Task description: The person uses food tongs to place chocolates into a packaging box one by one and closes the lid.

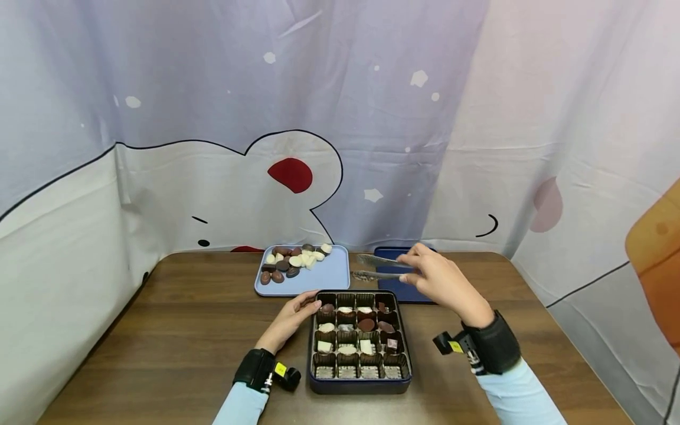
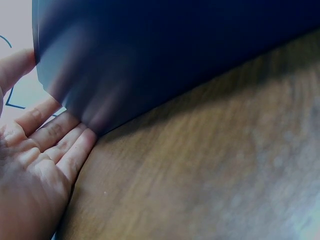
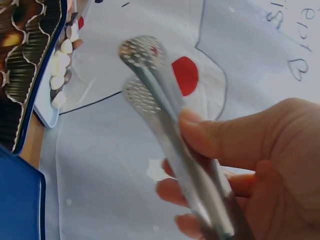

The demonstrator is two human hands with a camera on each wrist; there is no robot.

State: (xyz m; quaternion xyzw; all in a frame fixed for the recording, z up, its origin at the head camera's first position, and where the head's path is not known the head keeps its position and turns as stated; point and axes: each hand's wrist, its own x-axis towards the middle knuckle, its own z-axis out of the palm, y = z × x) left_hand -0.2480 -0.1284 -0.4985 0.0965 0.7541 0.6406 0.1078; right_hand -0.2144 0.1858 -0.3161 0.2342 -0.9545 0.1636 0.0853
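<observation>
A dark blue box [image 1: 361,386] with a gridded insert stands on the table, white and brown chocolates [image 1: 366,324] in its back three rows. Its front row shows bare ribbed bottoms. My left hand [image 1: 291,321] rests at the box's back left corner, thumb near the rim; in the left wrist view its fingers lie nearly straight against the wall. My right hand [image 1: 443,277] holds metal tongs [image 3: 175,135] between thumb and fingers, behind the box's right back corner. The tongs' perforated tips stand slightly apart with nothing between them.
Behind the box on the left lies a light blue tray [image 1: 332,277] with loose white, brown and dark chocolates [image 1: 294,260] on its left part. A flat dark blue tray or lid [image 1: 409,289] lies under the tongs. A printed curtain [image 1: 372,165] hangs behind the wooden table [image 1: 202,330].
</observation>
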